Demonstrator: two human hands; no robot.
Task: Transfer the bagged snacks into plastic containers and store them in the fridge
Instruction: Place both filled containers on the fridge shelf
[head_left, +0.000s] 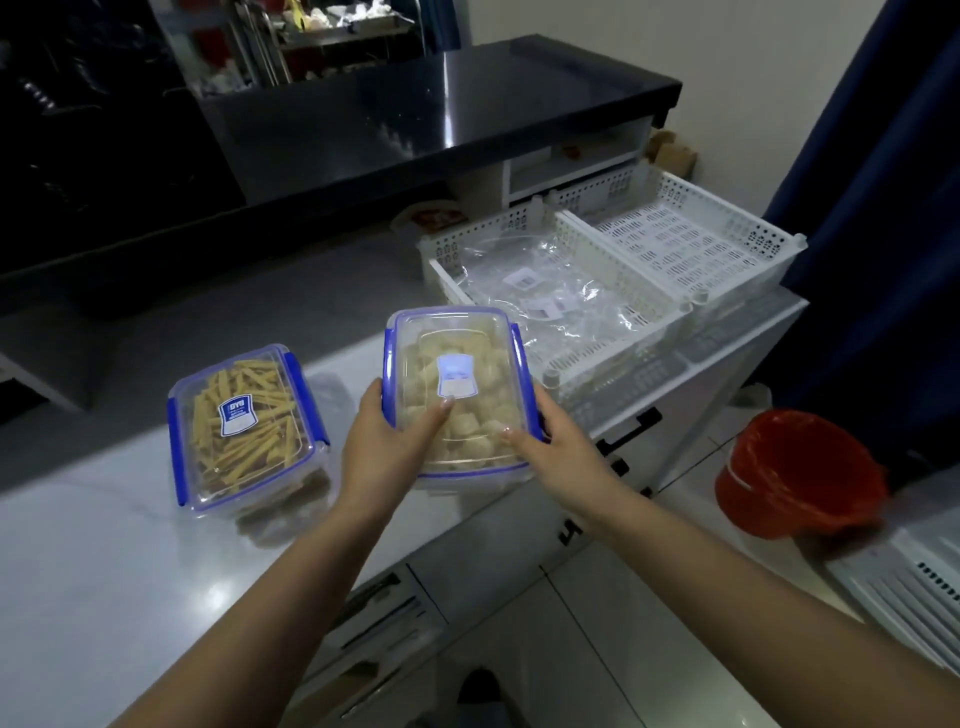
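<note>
up close, a clear plastic container (457, 389) with a blue-trimmed lid and blue side clips, filled with pale, chunky snacks, is held in both hands at the front edge of the white table (104, 571). whether its base touches the tabletop cannot be told. the left hand (387, 447) grips its near left side, thumb lying across the lid close to the small label; the right hand (558, 447) grips the near right side, fingers (511, 434) curled over the lid's edge by the blue clip. so both sets of fingers are clamped on the box.

to the left, just apart, a second container (247, 426) of the same make stands on the table, lid on, packed with yellow stick-shaped snacks under a blue-and-white label.

behind and to the right, two white perforated baskets sit side by side on the table's far end: the nearer basket (613, 332) holds crumpled clear plastic bags (540, 291) with white stickers, the farther basket (727, 244) lies beside it. a dark raised counter (415, 119) runs across the back. on the tiled floor to the right stands a red bucket (795, 473) lined with a red bag, beside a dark blue curtain (883, 182).
</note>
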